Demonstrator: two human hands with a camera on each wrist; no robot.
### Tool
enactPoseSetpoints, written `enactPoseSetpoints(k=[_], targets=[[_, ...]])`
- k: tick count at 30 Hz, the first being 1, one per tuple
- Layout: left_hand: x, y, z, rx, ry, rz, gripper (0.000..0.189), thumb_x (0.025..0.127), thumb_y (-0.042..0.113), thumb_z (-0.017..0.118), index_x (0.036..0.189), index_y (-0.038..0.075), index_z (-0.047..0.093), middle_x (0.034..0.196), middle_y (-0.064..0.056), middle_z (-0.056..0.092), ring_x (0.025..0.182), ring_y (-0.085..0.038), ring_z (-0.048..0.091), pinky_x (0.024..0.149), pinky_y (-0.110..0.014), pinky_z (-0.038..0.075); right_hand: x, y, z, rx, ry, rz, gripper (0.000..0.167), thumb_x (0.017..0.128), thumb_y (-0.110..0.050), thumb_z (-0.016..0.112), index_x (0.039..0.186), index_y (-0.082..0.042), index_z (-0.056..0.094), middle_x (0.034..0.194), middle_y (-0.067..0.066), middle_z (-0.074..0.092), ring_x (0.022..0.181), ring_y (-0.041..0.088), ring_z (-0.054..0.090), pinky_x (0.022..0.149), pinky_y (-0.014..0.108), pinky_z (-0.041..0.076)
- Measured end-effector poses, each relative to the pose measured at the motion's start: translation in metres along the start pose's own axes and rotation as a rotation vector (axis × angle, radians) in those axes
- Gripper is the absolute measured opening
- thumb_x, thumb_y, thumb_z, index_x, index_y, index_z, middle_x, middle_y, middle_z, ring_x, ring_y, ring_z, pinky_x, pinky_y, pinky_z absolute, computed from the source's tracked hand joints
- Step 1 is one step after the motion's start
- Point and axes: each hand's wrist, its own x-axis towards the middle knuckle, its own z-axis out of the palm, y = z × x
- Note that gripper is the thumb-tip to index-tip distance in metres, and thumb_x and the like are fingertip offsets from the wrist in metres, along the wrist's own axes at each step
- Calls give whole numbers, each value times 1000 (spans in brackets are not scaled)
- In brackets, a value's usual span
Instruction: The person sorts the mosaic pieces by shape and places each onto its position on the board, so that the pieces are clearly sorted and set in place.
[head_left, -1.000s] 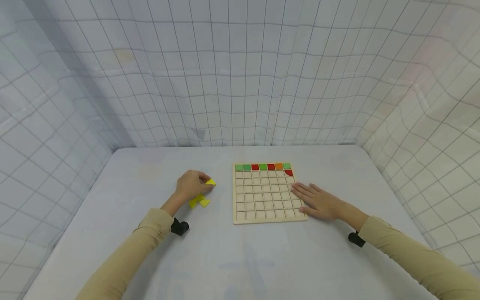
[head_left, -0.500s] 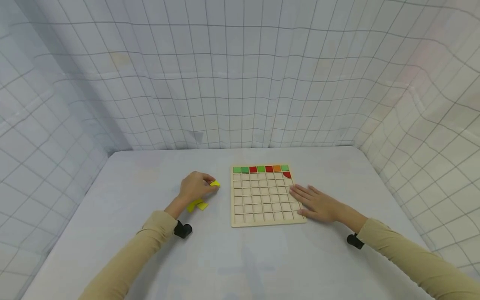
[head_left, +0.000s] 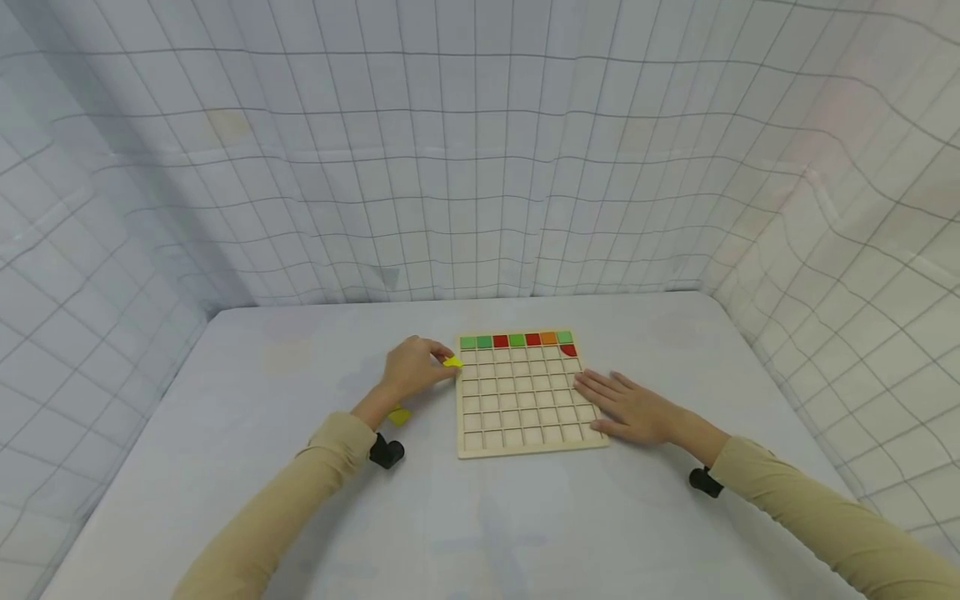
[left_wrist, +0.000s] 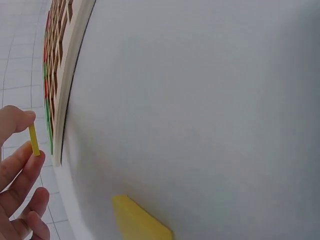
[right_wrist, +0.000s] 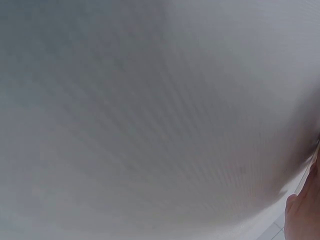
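Note:
My left hand (head_left: 411,367) pinches a thin yellow tile (head_left: 452,362) between thumb and fingertips, at the left edge of a wooden grid board (head_left: 480,450). In the left wrist view the pinched yellow tile (left_wrist: 34,139) is seen edge-on, close to the board's rim (left_wrist: 70,90). Coloured square tiles in green, red and orange (head_left: 549,337) fill the board's far row. A red piece with a curved side (head_left: 569,350) lies in the second row at the right. My right hand (head_left: 633,410) rests flat, fingers straight, over the board's right edge.
Left of the board, a loose yellow tile (head_left: 399,415) lies on the white table (head_left: 480,517), partly behind my left wrist. White curtains with a grid pattern (head_left: 465,167) close in the table at the back and sides.
My left hand has moved right with the yellow tile, from beside the loose yellow tiles to the board's left edge. The right hand keeps its place on the board.

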Motion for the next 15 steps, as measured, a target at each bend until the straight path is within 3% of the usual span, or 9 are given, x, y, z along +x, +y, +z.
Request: enactPoseSetpoints(k=[6, 15], targets=[[12, 14, 5, -1, -21, 29, 30, 78, 37, 75, 99, 15, 77, 89, 1, 74, 88, -19, 61, 56, -24, 44, 0, 1, 1, -6, 3, 5, 69, 101, -48, 38, 155, -11, 16, 162, 5, 14, 149, 26, 14, 117, 54, 17], [29, 35, 12, 9, -39, 92, 31, 79, 39, 76, 98, 14, 78, 92, 0, 73, 87, -18, 61, 65, -29, 50, 0, 2, -1, 9, -26, 19, 70, 101, -50, 36, 155, -12, 14, 163, 4, 10, 150, 25, 11, 118, 53, 15]])
